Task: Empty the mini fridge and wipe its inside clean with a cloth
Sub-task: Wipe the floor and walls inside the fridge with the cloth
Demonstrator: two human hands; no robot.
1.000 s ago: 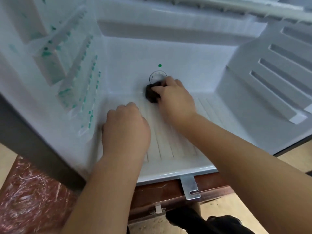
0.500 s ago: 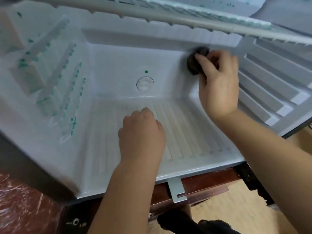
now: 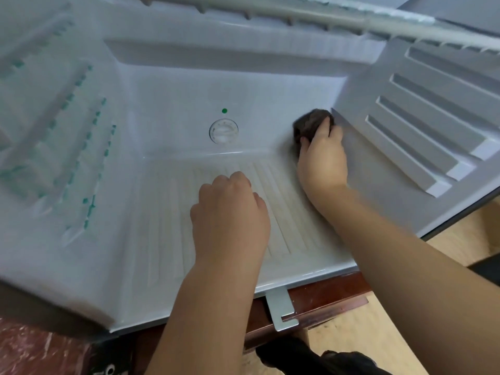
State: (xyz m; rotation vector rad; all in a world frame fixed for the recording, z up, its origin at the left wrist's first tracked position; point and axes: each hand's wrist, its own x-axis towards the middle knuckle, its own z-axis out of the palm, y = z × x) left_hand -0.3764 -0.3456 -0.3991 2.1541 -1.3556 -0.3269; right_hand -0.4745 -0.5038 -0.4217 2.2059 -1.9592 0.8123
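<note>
A dark wadded cloth (image 3: pixel 311 123) was gripped by the right hand (image 3: pixel 323 161) and pressed into the back right corner of the mini fridge (image 3: pixel 173 93). The left hand (image 3: pixel 230 212) was rested on the ribbed floor (image 3: pixel 157 217), its fingers curled with nothing seen held.

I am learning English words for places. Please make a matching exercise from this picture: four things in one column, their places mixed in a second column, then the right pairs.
Things
1. cloth
2. left hand
3. round dial
4. metal bracket

Places
A. on the ribbed floor
B. under the front edge of the fridge
C. back right corner, held by the right hand
D. on the back wall, below the green dot

Pairs: 1-C, 2-A, 3-D, 4-B
</note>
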